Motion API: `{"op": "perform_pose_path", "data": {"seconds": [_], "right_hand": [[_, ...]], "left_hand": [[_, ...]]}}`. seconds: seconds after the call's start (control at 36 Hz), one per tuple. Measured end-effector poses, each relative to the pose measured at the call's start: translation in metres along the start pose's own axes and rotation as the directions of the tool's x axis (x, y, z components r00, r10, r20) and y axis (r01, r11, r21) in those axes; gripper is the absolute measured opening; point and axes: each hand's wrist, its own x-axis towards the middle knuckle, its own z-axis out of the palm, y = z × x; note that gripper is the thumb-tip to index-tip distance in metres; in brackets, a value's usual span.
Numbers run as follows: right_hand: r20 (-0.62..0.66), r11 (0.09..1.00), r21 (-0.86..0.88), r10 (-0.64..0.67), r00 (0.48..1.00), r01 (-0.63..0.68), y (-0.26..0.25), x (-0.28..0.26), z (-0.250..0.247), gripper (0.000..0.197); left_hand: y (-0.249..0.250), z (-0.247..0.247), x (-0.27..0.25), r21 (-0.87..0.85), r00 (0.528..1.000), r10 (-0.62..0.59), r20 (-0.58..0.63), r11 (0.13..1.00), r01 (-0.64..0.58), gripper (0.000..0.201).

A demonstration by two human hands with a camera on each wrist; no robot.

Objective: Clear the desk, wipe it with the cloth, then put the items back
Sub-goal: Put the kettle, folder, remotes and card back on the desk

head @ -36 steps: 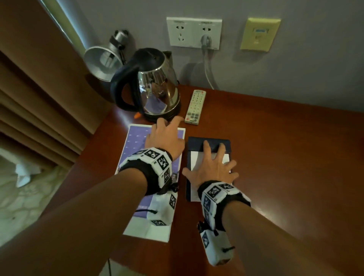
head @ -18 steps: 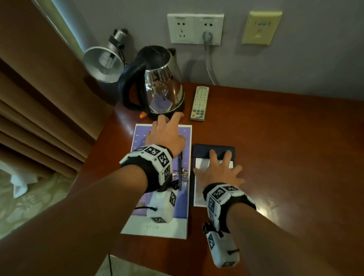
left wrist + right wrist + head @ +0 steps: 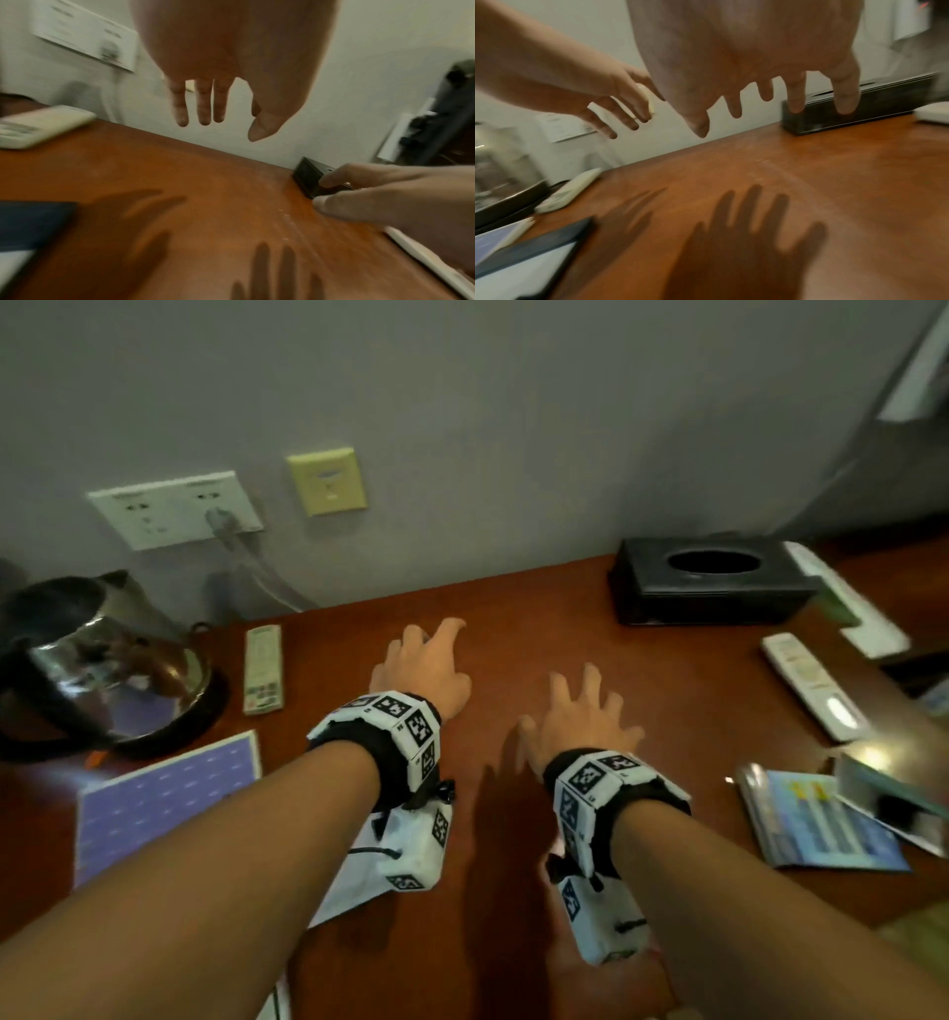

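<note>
Over the middle of the table (image 3: 518, 629), L hand (image 3: 426, 667) & R hand (image 3: 583, 721) hover side by side, palms down, fingers spread & slack, gripping nothing; their shadows lie on the wood below. Table's red-brown, glossy, w/ faint pale streaks. Left side: dark folder (image 3: 33, 223), purple sheet (image 3: 164, 798), white remote (image 3: 263, 667), steel kettle (image 3: 102, 660) by the wall. Right side: black tissue box (image 3: 708, 588) at the wall, 2nd remote (image 3: 811, 690) just in front, blue booklets (image 3: 821, 824) nr the front edge.

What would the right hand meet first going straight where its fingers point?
The right hand probably crosses only bare desk, then meets the wall; the black tissue box lies just right of that line.
</note>
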Motion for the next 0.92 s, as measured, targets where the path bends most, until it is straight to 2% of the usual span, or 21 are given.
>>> {"op": "perform_pose_path", "data": {"seconds": [0.19,0.33,0.47,0.56,0.61,0.69,0.81,0.92], "right_hand": [[-0.102,0.978,0.021,0.210,0.972,-0.209,0.160,0.032,-0.045,0.053],[-0.134,0.956,0.013,0.291,0.947,-0.292,0.267,0.054,-0.060,0.054],[-0.116,0.937,0.026,0.349,0.930,-0.349,0.350,0.075,-0.067,0.056],[-0.005,0.954,0.047,0.297,0.955,-0.297,0.383,0.084,-0.063,0.062],[0.104,0.973,0.061,0.215,0.971,-0.222,0.395,0.086,-0.057,0.068],[0.238,0.988,0.099,0.090,0.967,-0.116,0.405,0.087,-0.044,0.073],[0.249,0.989,0.144,-0.002,0.969,-0.035,0.416,0.091,-0.034,0.075],[0.217,0.992,0.072,-0.115,0.969,0.102,0.425,0.094,-0.036,0.067]], "left_hand": [[0.151,0.061,0.019,0.020,0.985,0.161,0.063,0.987,-0.162,0.059],[0.244,0.106,0.032,0.001,0.973,0.195,0.126,0.981,-0.196,0.061],[0.313,0.145,0.045,-0.018,0.962,0.207,0.180,0.978,-0.207,0.060],[0.346,0.168,0.051,-0.042,0.955,0.209,0.212,0.978,-0.205,0.058],[0.364,0.182,0.055,-0.064,0.949,0.200,0.244,0.980,-0.190,0.058],[0.391,0.201,0.061,-0.069,0.938,0.198,0.284,0.980,-0.186,0.061],[0.417,0.220,0.068,-0.027,0.928,0.229,0.293,0.973,-0.231,0.059],[0.429,0.232,0.078,0.083,0.923,0.219,0.315,0.963,-0.257,0.052]]}}
